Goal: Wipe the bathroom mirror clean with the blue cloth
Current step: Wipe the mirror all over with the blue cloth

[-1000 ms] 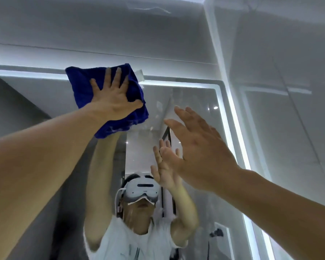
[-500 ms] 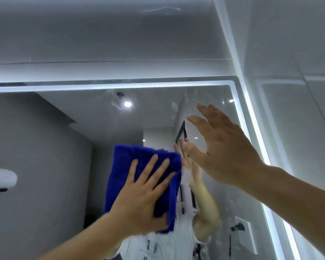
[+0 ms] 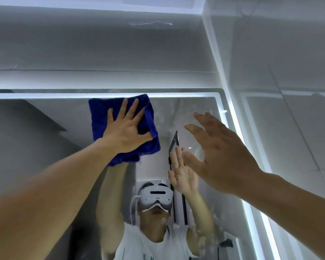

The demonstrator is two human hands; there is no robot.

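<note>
The bathroom mirror [image 3: 45, 147] fills the lower part of the head view, framed by a lit white strip along its top and right edges. A folded blue cloth [image 3: 101, 117] lies flat against the glass just under the top edge. My left hand [image 3: 127, 131] presses on it with fingers spread. My right hand [image 3: 219, 156] is raised in front of the mirror's right side, fingers apart and holding nothing; I cannot tell whether it touches the glass. Smears and droplets show on the glass at the lower right.
A grey wall panel [image 3: 101, 47] runs above the mirror. A white tiled side wall [image 3: 289, 91] meets the mirror's right edge. The mirror reflects a person in a white headset [image 3: 156, 196] and white shirt, and a dark door frame [image 3: 174, 143].
My left hand has slid the cloth from the middle of the glass back up to the top edge. My right hand has stayed raised at the right.
</note>
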